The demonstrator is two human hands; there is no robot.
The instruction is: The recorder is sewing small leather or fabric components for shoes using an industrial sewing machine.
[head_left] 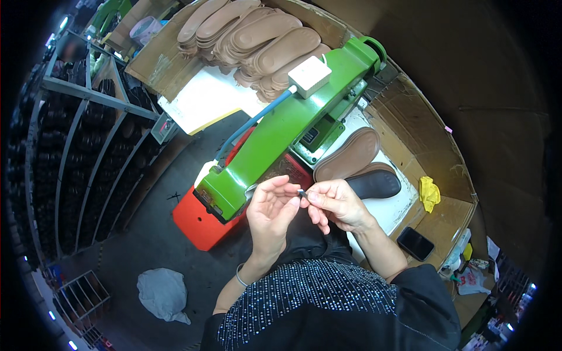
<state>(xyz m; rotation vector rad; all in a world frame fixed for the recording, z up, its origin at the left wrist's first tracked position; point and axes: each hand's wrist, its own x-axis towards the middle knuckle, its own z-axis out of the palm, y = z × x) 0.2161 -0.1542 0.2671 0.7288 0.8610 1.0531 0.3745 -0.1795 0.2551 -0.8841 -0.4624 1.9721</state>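
Note:
A small dark piece (302,193), with a lighter spot at its top, is held up between my two hands; it is too small to name. Thumb and forefinger of my right hand (341,206) pinch it from the right. From the other side, the curled fingertips and thumb of my left hand (270,215) close on its edge. Just beyond the hands stands a green sewing machine (275,140) with a red base (202,225). Brown insoles (349,153) lie to the right of its arm, beside a black insole (377,183).
Stacked brown insoles (257,38) fill the far end of the cardboard-edged bench. A white box (310,76) with a blue tube sits on the machine. To the right are a yellow cloth (429,194) and a phone (415,243). Metal racks (99,99) stand left; a grey bag (163,294) lies on the floor.

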